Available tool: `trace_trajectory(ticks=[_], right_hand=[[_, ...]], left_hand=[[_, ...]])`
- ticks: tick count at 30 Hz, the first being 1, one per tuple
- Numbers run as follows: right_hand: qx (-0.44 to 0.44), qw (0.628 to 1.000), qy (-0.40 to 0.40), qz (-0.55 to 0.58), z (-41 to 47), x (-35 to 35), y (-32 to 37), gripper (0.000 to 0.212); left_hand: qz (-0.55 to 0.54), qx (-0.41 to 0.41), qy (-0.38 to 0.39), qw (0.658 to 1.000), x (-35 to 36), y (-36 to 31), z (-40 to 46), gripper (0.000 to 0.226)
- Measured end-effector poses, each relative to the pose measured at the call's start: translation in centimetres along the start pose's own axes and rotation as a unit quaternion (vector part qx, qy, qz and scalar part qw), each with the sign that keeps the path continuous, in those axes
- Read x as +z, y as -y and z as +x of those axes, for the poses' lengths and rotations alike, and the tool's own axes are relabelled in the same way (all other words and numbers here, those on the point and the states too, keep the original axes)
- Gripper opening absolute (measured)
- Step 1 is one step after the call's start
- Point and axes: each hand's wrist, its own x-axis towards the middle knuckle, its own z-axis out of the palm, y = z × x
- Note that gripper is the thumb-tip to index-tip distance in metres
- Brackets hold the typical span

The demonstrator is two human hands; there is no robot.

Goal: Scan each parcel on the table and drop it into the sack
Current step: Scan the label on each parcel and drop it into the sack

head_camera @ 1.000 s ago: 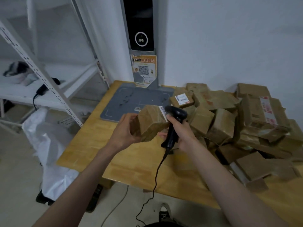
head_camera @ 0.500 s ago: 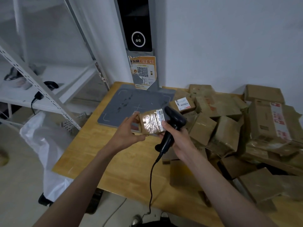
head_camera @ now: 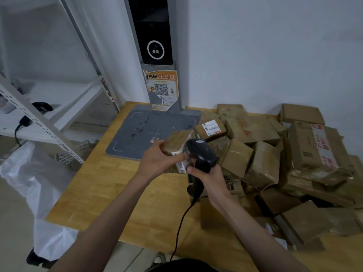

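Observation:
My left hand (head_camera: pixel 157 160) grips a small brown taped parcel (head_camera: pixel 177 141) above the wooden table (head_camera: pixel 94 185), its white label turned down toward me. Right beside it my right hand (head_camera: pixel 211 178) holds a black corded barcode scanner (head_camera: pixel 202 154) by the handle, the scanner's head close against the parcel's label side. A heap of brown cardboard parcels (head_camera: pixel 275 160) covers the right half of the table. The white sack (head_camera: pixel 33 185) hangs open on the floor at the table's left edge.
A grey scanning pad (head_camera: pixel 145 130) with an upright kiosk post (head_camera: pixel 156 36) stands at the back of the table. White metal shelving (head_camera: pixel 39 118) fills the left. The scanner cable (head_camera: pixel 180 226) drops over the table's front edge.
My left hand has turned the parcel so its label faces down toward the scanner. The scanner head has come closer to the parcel.

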Motion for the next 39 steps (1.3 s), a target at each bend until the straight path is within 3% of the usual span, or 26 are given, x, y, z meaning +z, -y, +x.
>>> trace_trajectory(ticks=[9,13,14,17,23,26,29,31,34,39], right_hand=[[-0.021,1.000,-0.003,0.010,-0.1,0.7,-0.2,0.037],[-0.033,0.999,-0.015,0.013,-0.3,1.4,-0.3,0.033],[-0.036,0.999,-0.017,0.009,-0.4,1.6,-0.3,0.034],[-0.040,0.999,-0.029,-0.016,-0.4,2.2,-0.5,0.033],[-0.037,0.999,-0.013,-0.006,-0.7,2.7,-0.3,0.032],[-0.029,0.999,0.003,-0.014,-0.8,2.4,0.1,0.033],[-0.019,0.999,-0.018,-0.040,-0.6,2.0,0.3,0.022],[-0.007,0.998,-0.029,-0.052,-0.6,1.6,0.7,0.012],[0.029,0.998,0.008,-0.054,-1.1,0.8,1.4,0.019],[0.031,0.995,0.069,-0.061,-2.3,1.0,2.0,0.021]], left_hand=[[0.017,-0.007,0.046,0.999,-0.8,2.9,0.9,0.093],[-0.017,-0.036,0.097,0.994,-1.6,3.5,0.4,0.032],[-0.029,-0.040,0.109,0.993,-1.9,3.6,0.1,0.029],[-0.056,-0.055,0.123,0.989,-2.3,4.2,-0.2,0.044],[-0.069,-0.073,0.156,0.983,-2.2,5.4,-0.7,0.034],[-0.093,-0.090,0.140,0.982,-2.1,5.6,-0.9,0.043],[-0.078,-0.081,0.091,0.989,-2.2,5.6,-1.4,0.043],[-0.062,-0.068,0.059,0.994,-2.2,5.7,-1.6,0.064],[-0.034,-0.052,0.022,0.998,-2.3,5.6,-1.8,0.092],[-0.005,-0.018,-0.015,1.000,-2.2,6.0,-2.0,0.101]])
